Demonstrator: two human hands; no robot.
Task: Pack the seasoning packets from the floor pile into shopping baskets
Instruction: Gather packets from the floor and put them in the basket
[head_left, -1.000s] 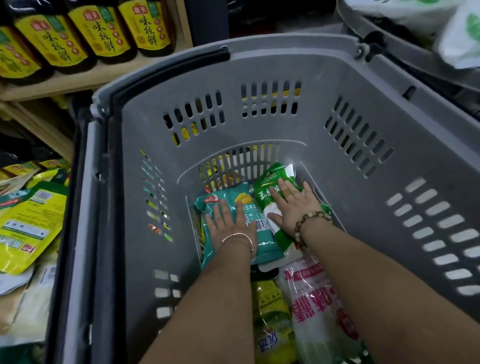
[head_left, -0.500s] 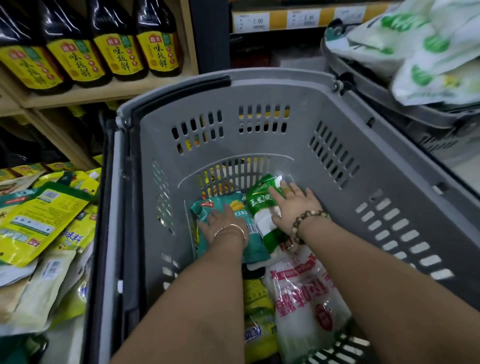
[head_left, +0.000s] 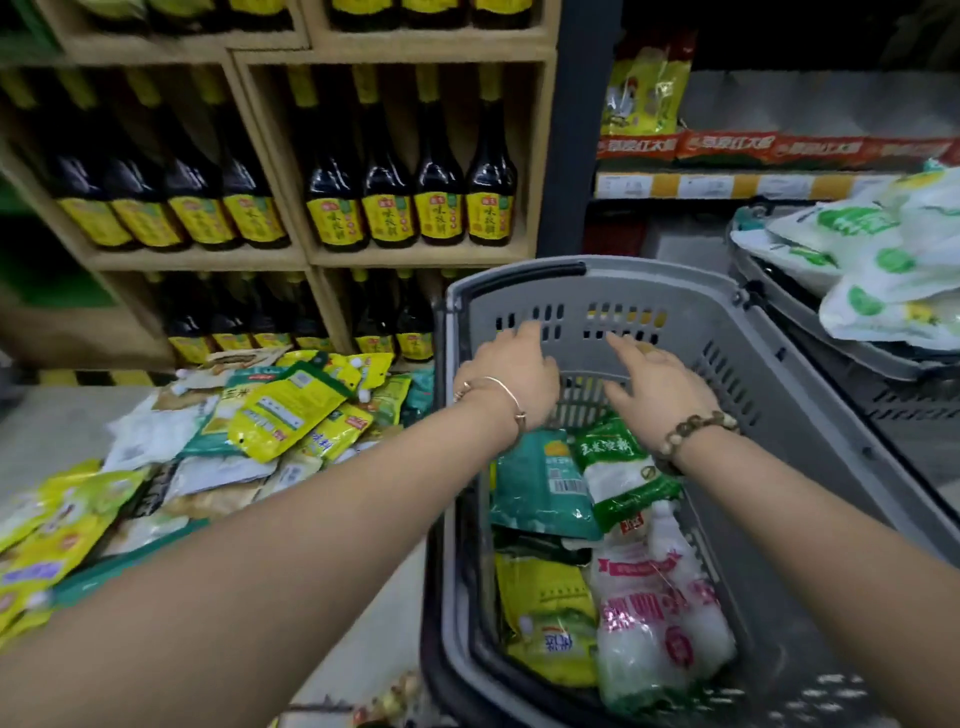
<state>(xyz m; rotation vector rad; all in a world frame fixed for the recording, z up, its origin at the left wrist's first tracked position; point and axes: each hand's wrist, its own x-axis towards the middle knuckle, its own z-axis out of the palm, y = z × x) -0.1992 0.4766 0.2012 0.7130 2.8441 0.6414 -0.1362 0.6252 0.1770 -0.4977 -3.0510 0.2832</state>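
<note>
Over the grey basket (head_left: 691, 312), both hands hover empty.
Left hand (head_left: 514, 374) at 11 o'clock, right hand (head_left: 662, 387) at 1, fingers loosely spread; four packets (head_left: 540, 488) plainly visible below.

Both forearms are bare up to the frame edge. The left hand (head_left: 511, 374), on the arm entering from 8 o'clock, wears a thin gold-toned bangle (head_left: 506, 392) at the wrist. The right hand (head_left: 660, 387), from 4 o'clock, wears a bracelet (head_left: 696, 423) of round brown and pale beads
</note>
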